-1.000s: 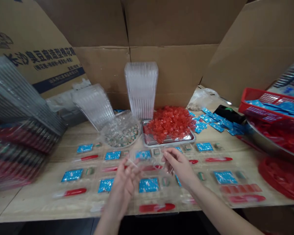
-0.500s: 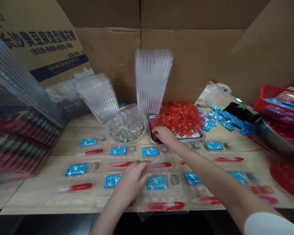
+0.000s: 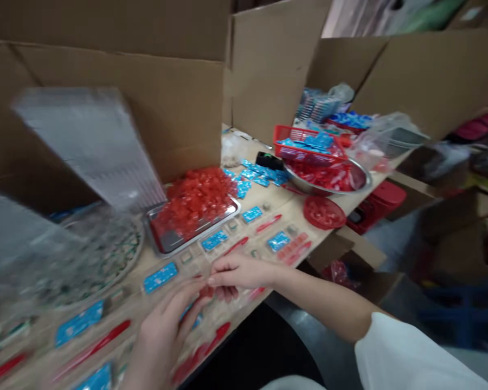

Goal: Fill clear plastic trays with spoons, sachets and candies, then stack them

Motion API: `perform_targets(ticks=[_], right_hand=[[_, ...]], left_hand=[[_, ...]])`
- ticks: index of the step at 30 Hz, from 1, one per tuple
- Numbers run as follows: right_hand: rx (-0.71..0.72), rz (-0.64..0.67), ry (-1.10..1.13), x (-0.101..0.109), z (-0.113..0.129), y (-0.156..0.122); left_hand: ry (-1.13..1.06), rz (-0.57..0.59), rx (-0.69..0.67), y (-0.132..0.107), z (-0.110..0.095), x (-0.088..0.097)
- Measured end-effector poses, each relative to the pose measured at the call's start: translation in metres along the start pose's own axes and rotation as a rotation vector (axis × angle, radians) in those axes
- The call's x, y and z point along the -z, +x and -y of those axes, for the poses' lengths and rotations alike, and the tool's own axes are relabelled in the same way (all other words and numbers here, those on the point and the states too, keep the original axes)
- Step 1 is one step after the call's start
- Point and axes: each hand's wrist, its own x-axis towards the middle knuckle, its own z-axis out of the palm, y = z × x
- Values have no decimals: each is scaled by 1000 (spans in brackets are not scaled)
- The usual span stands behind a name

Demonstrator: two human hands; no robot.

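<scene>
Cardboard carton walls [image 3: 106, 108] stand around a light wood table [image 3: 305, 230].

Item: left hand [image 3: 162, 336], fingers curled, low over the laid-out rows.
Item: right hand [image 3: 239, 273], white sleeve on the arm, half closed, its fingertips [image 3: 228, 277] meeting the left hand's. Whether they pinch the small red pieces [image 3: 217, 292] just beneath cannot be told.
Item: nearest the hands, blue sachets [image 3: 160, 277] and red stick-shaped pieces [image 3: 236, 246], in close rows.
Item: steel tray [image 3: 203, 235] heaped with red cubes [image 3: 193, 203], just beyond.
Item: blurred stack of clear plastic trays [image 3: 89, 146], tilted above a round clear tray of mixed sweets [image 3: 106, 260].

Risks: a careless wrist could scatter the tight rows — a loose pinch could drop red pieces — and a bump could send the tilted stack sliding.
</scene>
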Motion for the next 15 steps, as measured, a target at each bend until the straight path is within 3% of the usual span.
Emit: perform_targets(ticks=[4, 7, 10, 12, 15], right_hand=[[116, -164, -196, 3, -15, -39], [246, -363, -411, -1, -25, -57], [324, -536, -594, -1, -33, -71], [384, -756, -834, 8, -34, -85], [364, -1217, -1045, 41, -28, -119]], left_hand=[[-72, 89, -101, 18, -32, -16], [-132, 231, -43, 33, -56, -29], [-189, 280, 54, 39, -73, -41], [-242, 275, 118, 40, -78, -45], [-462, 172, 329, 38, -77, -45]])
